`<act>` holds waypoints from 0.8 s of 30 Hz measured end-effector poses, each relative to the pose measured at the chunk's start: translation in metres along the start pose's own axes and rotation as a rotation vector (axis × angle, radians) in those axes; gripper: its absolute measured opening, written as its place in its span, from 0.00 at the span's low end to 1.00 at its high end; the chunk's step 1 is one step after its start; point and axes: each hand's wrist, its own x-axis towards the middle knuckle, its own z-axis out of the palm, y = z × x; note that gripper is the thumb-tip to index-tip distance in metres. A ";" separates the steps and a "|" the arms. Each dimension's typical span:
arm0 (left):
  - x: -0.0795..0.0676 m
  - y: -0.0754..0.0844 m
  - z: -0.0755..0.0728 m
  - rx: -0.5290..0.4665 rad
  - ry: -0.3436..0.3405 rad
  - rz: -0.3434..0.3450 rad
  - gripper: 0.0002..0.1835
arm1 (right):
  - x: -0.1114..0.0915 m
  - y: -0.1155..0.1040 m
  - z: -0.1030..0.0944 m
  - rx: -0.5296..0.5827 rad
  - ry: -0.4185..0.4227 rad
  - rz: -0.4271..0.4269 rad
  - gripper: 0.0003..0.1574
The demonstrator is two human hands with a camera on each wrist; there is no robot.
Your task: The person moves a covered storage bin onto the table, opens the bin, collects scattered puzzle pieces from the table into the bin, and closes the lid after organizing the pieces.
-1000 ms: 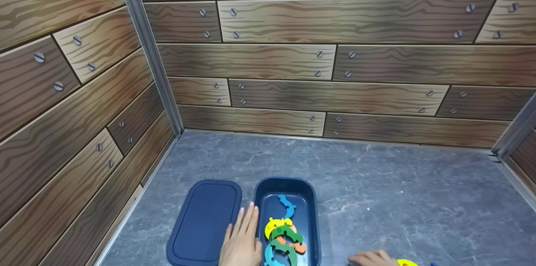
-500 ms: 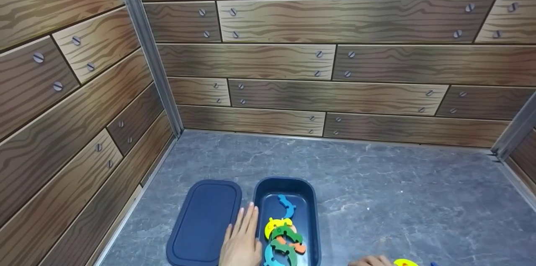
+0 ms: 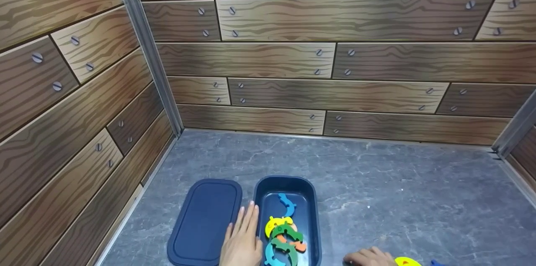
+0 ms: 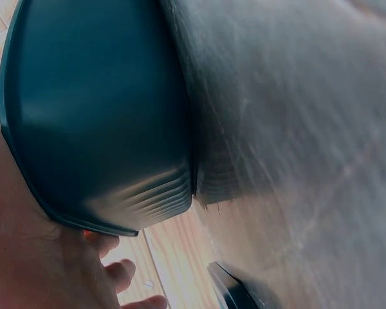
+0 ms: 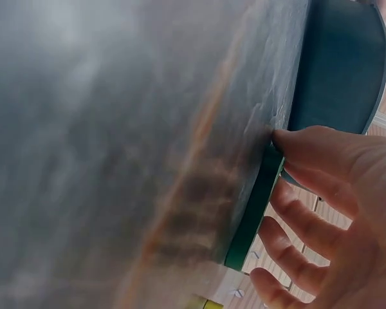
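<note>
In the head view, my left hand [image 3: 242, 241] lies with straight fingers along the left wall of a dark blue box [image 3: 312, 199]. The left wrist view shows this hand [image 4: 58, 270] close against the box's outer wall [image 4: 103, 116]. Inside the box are curved puzzle pieces: blue [image 3: 287, 205], yellow [image 3: 272, 225], dark green [image 3: 289, 232], orange [image 3: 300, 246] and light blue [image 3: 270, 257]. At the bottom edge, right of the box, is my right hand [image 3: 370, 257]. Its thumb and forefinger pinch the end of a flat green puzzle piece [image 5: 254, 212] low over the tabletop [image 5: 116, 161].
The box's blue lid [image 3: 205, 220] lies flat left of my left hand. A yellow piece [image 3: 407, 262] and a dark blue piece [image 3: 437, 263] lie right of my right hand, partly cut off. Wood-patterned walls [image 3: 276, 60] enclose the grey marbled table [image 3: 398, 190].
My right hand dips slightly, then comes back up and a little left, beside the yellow piece. The left hand, box and lid stay in place.
</note>
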 end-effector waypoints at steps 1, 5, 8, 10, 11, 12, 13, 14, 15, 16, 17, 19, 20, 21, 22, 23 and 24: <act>0.000 0.000 0.000 -0.002 0.000 -0.002 0.35 | 0.000 -0.001 -0.001 0.005 0.004 0.000 0.19; 0.000 0.000 0.001 -0.001 -0.012 -0.006 0.36 | 0.000 -0.003 -0.002 0.014 0.011 -0.005 0.17; 0.001 -0.001 0.002 0.002 -0.010 -0.004 0.36 | 0.000 -0.002 -0.003 0.012 0.014 -0.010 0.16; 0.001 -0.001 0.002 0.001 -0.008 -0.003 0.36 | 0.000 -0.002 -0.004 0.014 0.015 -0.018 0.17; 0.001 -0.001 0.002 0.001 -0.007 -0.002 0.36 | 0.000 -0.002 -0.004 0.013 0.019 -0.024 0.17; 0.001 -0.001 0.002 0.001 -0.007 -0.002 0.36 | 0.000 -0.002 -0.005 0.011 0.024 -0.030 0.17; 0.001 -0.001 0.002 0.000 -0.009 -0.002 0.36 | -0.001 -0.002 -0.005 0.010 0.029 -0.036 0.17; 0.001 -0.001 0.001 -0.001 -0.010 -0.002 0.36 | -0.001 -0.002 -0.006 0.011 0.030 -0.039 0.17; 0.001 -0.001 0.001 -0.001 -0.011 -0.002 0.36 | -0.001 -0.002 -0.006 0.011 0.034 -0.042 0.18; 0.001 -0.001 0.001 -0.002 -0.012 -0.002 0.36 | -0.001 -0.002 -0.007 0.011 0.034 -0.041 0.18; 0.001 -0.001 0.001 -0.001 -0.013 -0.001 0.36 | -0.001 -0.002 -0.007 0.012 0.032 -0.040 0.19; 0.001 -0.001 0.001 -0.002 -0.015 0.000 0.36 | -0.001 -0.002 -0.008 0.017 0.028 -0.035 0.20; 0.001 -0.001 0.001 -0.002 -0.014 0.001 0.36 | 0.000 -0.002 -0.009 0.020 0.027 -0.032 0.21; 0.002 -0.001 0.001 -0.001 -0.013 0.002 0.36 | 0.000 -0.002 -0.009 0.022 0.029 -0.032 0.21; 0.002 -0.001 0.000 -0.001 -0.013 0.003 0.36 | 0.000 -0.002 -0.010 0.024 0.030 -0.033 0.22; 0.002 -0.001 0.000 -0.001 -0.012 0.003 0.36 | 0.000 -0.002 -0.010 0.024 0.039 -0.038 0.22; 0.001 -0.001 0.000 -0.002 -0.011 0.003 0.36 | 0.000 -0.003 -0.011 0.025 0.050 -0.044 0.23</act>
